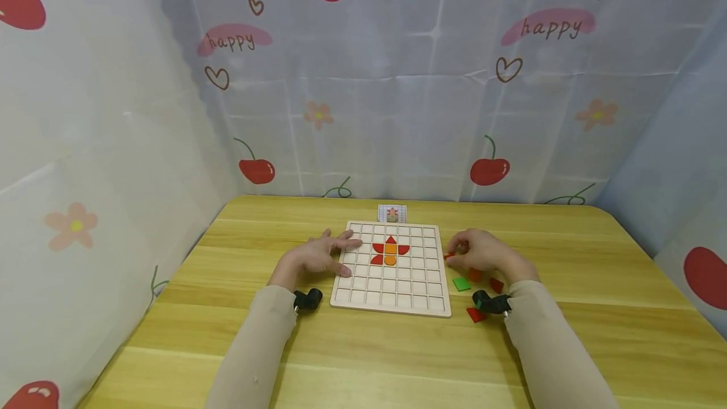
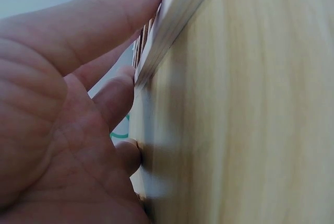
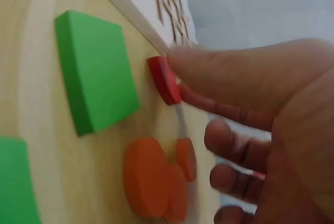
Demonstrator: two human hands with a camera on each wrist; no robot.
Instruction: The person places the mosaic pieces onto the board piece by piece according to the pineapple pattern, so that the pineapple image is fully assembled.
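A wooden grid board point(image 1: 392, 298) lies on the table. On it, a red triangle point(image 1: 390, 240) tops an orange square point(image 1: 390, 248) and an orange disc point(image 1: 390, 260), with red curved pieces point(image 1: 404, 249) at the sides. My left hand point(image 1: 315, 256) rests on the board's left edge, fingers spread; its thumb touches the edge in the left wrist view. Just off the board's right side, my right hand point(image 1: 479, 251) pinches a red curved piece point(image 3: 166, 80) between thumb and forefinger. Beside that hand lie a green square point(image 3: 99, 70) and several orange discs point(image 3: 143, 177).
A small printed pattern card point(image 1: 392, 213) lies behind the board. More red pieces point(image 1: 476, 315) lie near the right wrist, and a second green piece point(image 3: 15, 182) shows in the right wrist view. Patterned curtains point(image 1: 363, 112) enclose the wooden table point(image 1: 369, 358).
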